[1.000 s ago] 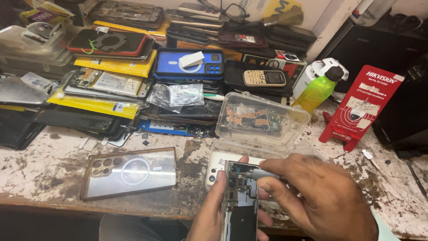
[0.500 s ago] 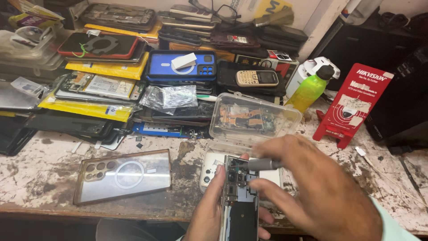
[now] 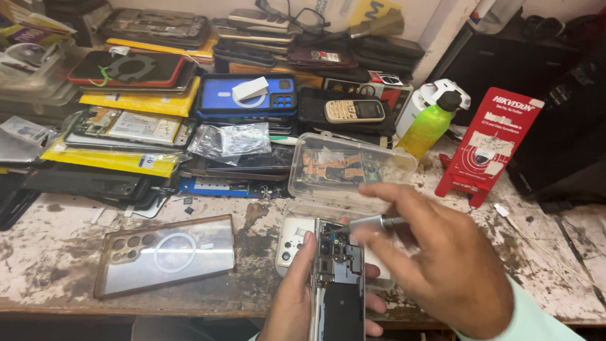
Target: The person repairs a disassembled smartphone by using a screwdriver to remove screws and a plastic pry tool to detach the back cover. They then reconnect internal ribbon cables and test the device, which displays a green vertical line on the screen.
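Since a moment ago your view has dropped slightly; the hands and phone sit lower and nearer you, the tool tip still at the phone's top. At left, the clear case point(image 3: 165, 254) lies flat on the bench point(image 3: 50, 252), with bare worn surface around it. Your left hand point(image 3: 297, 303) cradles the opened phone point(image 3: 339, 281) at the front edge, fingers wrapped on its sides. Your right hand point(image 3: 442, 259) pinches a screwdriver point(image 3: 372, 222), probably touching the board. The plastic box point(image 3: 350, 167) sits just behind; right of your hand the bench is open up to the red stand point(image 3: 489, 145).
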